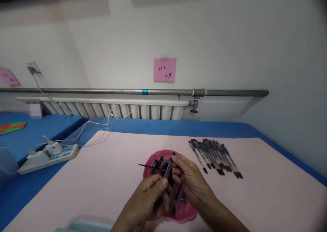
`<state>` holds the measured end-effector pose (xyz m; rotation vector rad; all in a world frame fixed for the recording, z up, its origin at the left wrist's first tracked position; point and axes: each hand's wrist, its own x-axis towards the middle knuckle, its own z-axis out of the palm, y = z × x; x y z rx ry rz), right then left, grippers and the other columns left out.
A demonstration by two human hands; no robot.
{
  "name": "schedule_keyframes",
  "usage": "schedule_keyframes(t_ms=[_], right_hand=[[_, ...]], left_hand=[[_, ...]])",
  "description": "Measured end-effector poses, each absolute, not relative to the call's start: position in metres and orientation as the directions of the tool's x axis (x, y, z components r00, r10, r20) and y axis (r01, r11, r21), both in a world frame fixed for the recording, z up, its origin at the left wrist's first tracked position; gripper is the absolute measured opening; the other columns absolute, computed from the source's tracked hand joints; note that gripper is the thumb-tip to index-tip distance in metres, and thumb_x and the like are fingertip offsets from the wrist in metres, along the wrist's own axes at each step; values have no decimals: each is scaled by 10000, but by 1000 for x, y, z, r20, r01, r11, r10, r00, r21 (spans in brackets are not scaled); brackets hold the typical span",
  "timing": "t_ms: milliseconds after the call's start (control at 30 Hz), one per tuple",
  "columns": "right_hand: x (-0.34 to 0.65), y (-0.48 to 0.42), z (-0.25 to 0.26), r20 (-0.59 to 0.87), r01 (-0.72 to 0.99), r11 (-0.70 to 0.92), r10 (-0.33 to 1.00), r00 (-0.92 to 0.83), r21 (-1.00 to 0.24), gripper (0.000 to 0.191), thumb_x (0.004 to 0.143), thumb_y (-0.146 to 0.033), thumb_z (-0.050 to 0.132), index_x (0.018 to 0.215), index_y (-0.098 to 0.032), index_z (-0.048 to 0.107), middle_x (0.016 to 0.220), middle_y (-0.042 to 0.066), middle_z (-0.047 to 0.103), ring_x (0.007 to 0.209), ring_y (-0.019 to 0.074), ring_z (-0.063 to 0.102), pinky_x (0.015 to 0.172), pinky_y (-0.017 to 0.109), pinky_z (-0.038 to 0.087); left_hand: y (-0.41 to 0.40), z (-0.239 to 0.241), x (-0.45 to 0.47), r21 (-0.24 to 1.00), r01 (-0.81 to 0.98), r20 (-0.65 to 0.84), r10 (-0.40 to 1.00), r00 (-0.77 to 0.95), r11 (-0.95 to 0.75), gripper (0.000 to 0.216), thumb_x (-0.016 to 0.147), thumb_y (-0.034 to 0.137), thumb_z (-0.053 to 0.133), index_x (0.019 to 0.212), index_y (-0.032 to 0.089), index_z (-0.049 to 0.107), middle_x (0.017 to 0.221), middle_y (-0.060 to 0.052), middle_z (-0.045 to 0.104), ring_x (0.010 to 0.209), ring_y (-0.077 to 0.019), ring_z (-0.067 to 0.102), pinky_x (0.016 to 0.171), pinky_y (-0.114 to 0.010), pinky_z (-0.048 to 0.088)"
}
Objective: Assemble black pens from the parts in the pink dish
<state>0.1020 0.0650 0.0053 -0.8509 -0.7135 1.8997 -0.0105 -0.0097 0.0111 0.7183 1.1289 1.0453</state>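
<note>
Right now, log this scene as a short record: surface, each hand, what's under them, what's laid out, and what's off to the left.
surface: pink mat over blue cloth
left: left hand, grip closed on the lower end of a pen barrel
right: right hand, fingertips pinching the barrel's upper end
loose part: thin refill pointing leftward from the hands; which hand holds it is unclear
under hands: pink tray with dark pen parts
laid out: black pens in a row right of the tray, untouched
far left: power strip on the blue cloth
</note>
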Motion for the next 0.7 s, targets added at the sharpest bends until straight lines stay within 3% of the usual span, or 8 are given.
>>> schedule_keyframes(t_ms=[267,700], right_hand=[[100,63,6,-250,-523,-388,915,-316,-759,302,578,-302,796,592,-147,538,528,-62,480,410,18,351,320,117,253],[95,52,3,-221,-476,-383,906,-362,-791,331,638,-394,734,602,-174,489,466,-87,416,374,23,340,352,133,264]], left_hand=[[-7,8,-1,868,-373,-341,940,35,329,463,636,626,609,646,188,458,383,125,245,334,-13,127,354,-176,76],[-6,-2,9,870,-414,-325,943,-71,269,517,588,666,616,680,181,462,396,134,252,339,-3,118,373,-167,94]])
